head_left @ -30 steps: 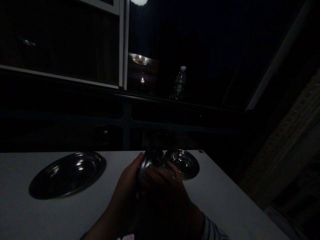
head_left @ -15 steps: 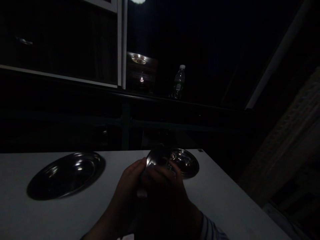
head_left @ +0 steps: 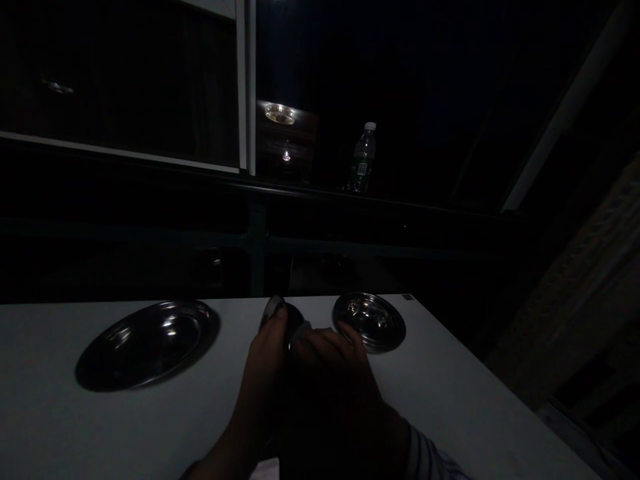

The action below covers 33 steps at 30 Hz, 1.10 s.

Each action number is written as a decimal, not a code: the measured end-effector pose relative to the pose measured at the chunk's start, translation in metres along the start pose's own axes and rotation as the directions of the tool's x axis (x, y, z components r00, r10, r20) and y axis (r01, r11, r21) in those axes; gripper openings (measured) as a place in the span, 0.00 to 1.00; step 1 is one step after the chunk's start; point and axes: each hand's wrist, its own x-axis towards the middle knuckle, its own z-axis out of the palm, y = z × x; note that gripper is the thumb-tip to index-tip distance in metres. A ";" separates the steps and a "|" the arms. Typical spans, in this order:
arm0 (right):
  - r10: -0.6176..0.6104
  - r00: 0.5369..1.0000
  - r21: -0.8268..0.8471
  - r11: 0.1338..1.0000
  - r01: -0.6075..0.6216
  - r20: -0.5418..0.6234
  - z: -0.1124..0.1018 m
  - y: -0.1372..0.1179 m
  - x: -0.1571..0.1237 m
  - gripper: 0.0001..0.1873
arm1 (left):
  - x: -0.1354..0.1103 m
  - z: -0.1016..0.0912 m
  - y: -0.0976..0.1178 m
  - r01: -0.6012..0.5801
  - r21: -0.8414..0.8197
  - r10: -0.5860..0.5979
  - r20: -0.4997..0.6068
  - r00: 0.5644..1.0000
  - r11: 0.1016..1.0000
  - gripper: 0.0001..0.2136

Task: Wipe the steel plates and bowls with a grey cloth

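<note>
My left hand (head_left: 265,357) grips a small shiny metal dish (head_left: 273,307) by its edge, tilted up above the table. My right hand (head_left: 335,367) is beside it with fingers curled against the dish's inner side. A pale grey cloth-like piece (head_left: 301,330) shows at the right fingertips; most of it is hidden in the dark. Right of the hands, a round metal dish (head_left: 373,323) rests on the white table (head_left: 165,427). On the left lies a larger oval-looking metal dish (head_left: 145,347).
Behind the table, a plastic bottle (head_left: 364,160) with a white cap stands on a dark window ledge (head_left: 310,190). A white window frame (head_left: 247,87) rises at the back. A patterned curtain-like cloth (head_left: 590,280) hangs at the right. The room is very dim.
The held dish has swung left and turned more upright, so the right-hand dish shows fully. Both hands stay together. The whole view has shifted slightly.
</note>
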 end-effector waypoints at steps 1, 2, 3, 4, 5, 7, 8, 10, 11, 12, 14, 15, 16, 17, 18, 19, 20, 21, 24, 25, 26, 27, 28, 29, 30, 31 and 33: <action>-0.018 0.999 -0.009 1.000 0.018 -0.030 0.000 0.001 0.000 0.16 | -0.001 0.000 0.001 -0.027 0.012 0.027 0.000 1.000 1.000 0.04; -0.029 0.998 -0.018 0.999 0.028 -0.058 -0.001 0.003 0.000 0.15 | -0.002 0.001 0.003 -0.051 0.016 0.051 0.007 0.999 0.999 0.05; -0.035 0.996 -0.029 0.999 0.033 -0.078 -0.003 0.005 0.001 0.15 | -0.004 0.002 0.006 -0.060 0.004 0.060 0.022 0.998 0.998 0.07; -0.033 0.995 -0.041 0.999 0.029 -0.092 -0.004 0.006 0.001 0.15 | -0.006 0.003 0.008 -0.045 -0.030 0.046 0.046 0.998 0.999 0.09; -0.021 0.995 -0.052 0.999 0.016 -0.100 -0.005 0.007 0.001 0.15 | -0.008 0.004 0.010 -0.021 -0.067 0.026 0.075 0.997 0.998 0.10; 0.010 0.993 -0.071 0.997 -0.018 -0.114 -0.007 0.007 0.002 0.15 | -0.012 0.007 0.012 0.034 -0.125 -0.019 0.123 0.992 0.992 0.11; 0.016 0.993 -0.079 0.997 -0.026 -0.121 -0.007 0.006 0.003 0.15 | -0.013 0.007 0.011 0.056 -0.137 -0.038 0.129 0.991 0.989 0.11; 0.016 0.992 -0.099 0.995 -0.029 -0.129 -0.006 0.001 0.004 0.15 | -0.014 0.008 0.008 0.073 -0.143 -0.057 0.115 0.992 0.987 0.12; 0.007 0.991 -0.112 0.993 -0.023 -0.134 -0.005 -0.002 0.004 0.14 | -0.014 0.008 0.006 0.070 -0.139 -0.056 0.097 0.994 0.988 0.12; -0.003 0.991 -0.122 0.992 -0.014 -0.136 -0.004 -0.005 0.005 0.14 | -0.014 0.008 0.005 0.063 -0.131 -0.052 0.081 0.995 0.989 0.12; -0.033 0.991 -0.134 0.991 0.015 -0.131 -0.003 -0.008 0.005 0.15 | -0.012 0.007 0.002 0.050 -0.114 -0.043 0.066 0.997 0.992 0.13; -0.041 0.990 -0.140 0.990 0.022 -0.132 -0.003 -0.007 0.005 0.15 | -0.012 0.007 0.001 0.043 -0.104 -0.036 0.067 0.997 0.994 0.13; -0.042 0.990 -0.143 0.989 0.023 -0.131 -0.003 -0.006 0.005 0.15 | -0.012 0.006 0.001 0.035 -0.090 -0.028 0.077 0.997 0.995 0.13; -0.029 0.991 -0.139 0.990 0.011 -0.129 -0.005 -0.002 0.005 0.15 | -0.012 0.006 0.000 0.023 -0.070 -0.016 0.093 0.996 0.997 0.13; -0.008 0.992 -0.130 0.992 -0.009 -0.130 -0.006 0.002 0.005 0.15 | -0.013 0.006 0.000 -0.001 -0.045 0.005 0.105 0.994 0.999 0.13; 0.028 0.991 -0.112 0.993 -0.043 -0.128 -0.009 0.007 0.006 0.16 | -0.013 0.006 -0.001 -0.034 -0.021 0.036 0.116 0.993 0.999 0.13; 0.075 0.990 -0.085 0.993 -0.085 -0.117 -0.011 0.013 0.006 0.16 | -0.014 0.007 -0.002 -0.069 -0.001 0.069 0.123 0.990 0.998 0.13; 0.122 0.988 -0.052 0.991 -0.127 -0.097 -0.013 0.017 0.007 0.17 | -0.014 0.007 -0.003 -0.098 0.013 0.096 0.126 0.987 0.995 0.12; 0.207 0.978 0.028 0.978 -0.207 -0.008 -0.016 0.023 0.007 0.17 | -0.014 0.007 -0.008 -0.099 0.029 0.095 0.103 0.990 0.995 0.12; 0.190 0.982 0.041 0.981 -0.190 0.004 -0.015 0.021 0.007 0.17 | -0.013 0.006 -0.009 -0.076 0.032 0.073 0.091 0.993 0.997 0.12; 0.141 0.990 0.041 0.989 -0.141 -0.011 -0.013 0.019 0.006 0.17 | -0.012 0.006 -0.010 -0.057 0.036 0.054 0.075 0.996 0.998 0.14; 0.082 0.996 0.030 0.996 -0.081 -0.040 -0.012 0.016 0.006 0.16 | -0.011 0.006 -0.010 -0.038 0.031 0.036 0.064 0.997 0.999 0.15; 0.028 0.997 0.012 1.000 -0.028 -0.069 -0.010 0.014 0.006 0.16 | -0.010 0.005 -0.009 -0.023 0.016 0.022 0.060 0.998 1.000 0.15; -0.010 0.996 -0.006 1.000 0.010 -0.091 -0.010 0.013 0.006 0.15 | -0.010 0.005 -0.008 -0.011 -0.007 0.012 0.066 0.998 1.000 0.15; -0.019 0.995 -0.019 1.000 0.017 -0.095 -0.011 0.013 0.007 0.15 | -0.010 0.006 -0.006 -0.001 -0.028 0.003 0.078 0.997 1.000 0.16; 0.010 0.997 -0.019 1.000 -0.011 -0.081 -0.013 0.014 0.008 0.15 | -0.011 0.006 -0.005 0.010 -0.044 -0.006 0.091 0.996 0.999 0.16; 0.141 0.989 0.006 0.990 -0.141 -0.034 -0.019 0.020 0.010 0.15 | -0.013 0.007 -0.005 0.027 -0.050 -0.022 0.112 0.993 0.998 0.16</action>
